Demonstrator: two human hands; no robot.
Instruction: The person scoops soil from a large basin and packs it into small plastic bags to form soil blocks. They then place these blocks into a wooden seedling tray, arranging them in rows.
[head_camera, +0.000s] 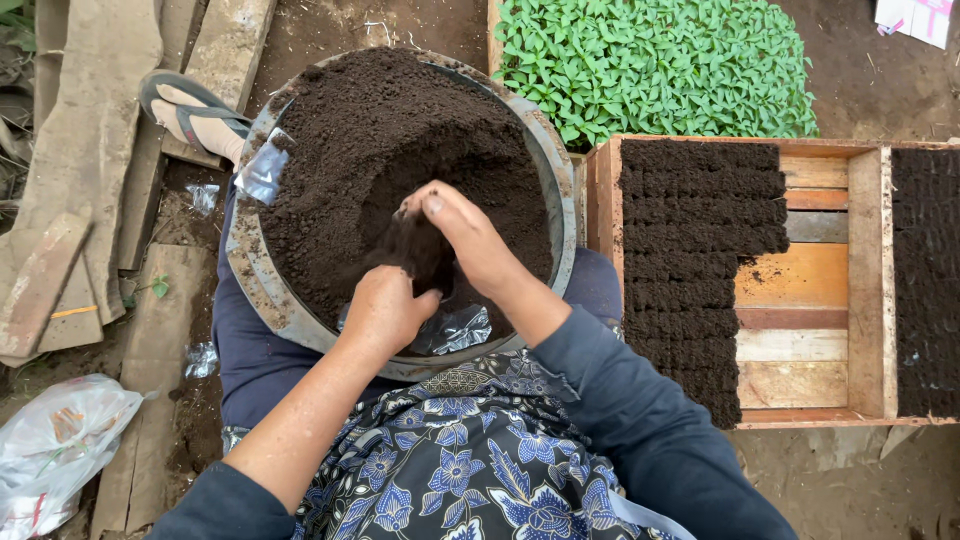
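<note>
Plant nursery — seedlings (655, 65) (soil trays (700, 270)).

Dark navy sleeves cover both arms at lower frame; a blue floral-patterned cloth (470, 470) wraps the lap; a grey flip-flop (195, 110) sits upper left.

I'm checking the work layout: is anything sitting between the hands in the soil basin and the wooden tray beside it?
Nothing visible. The left hand and right hand work soil in the metal basin; the wooden tray sits directly beside it, with only the basin's rim between.
</note>
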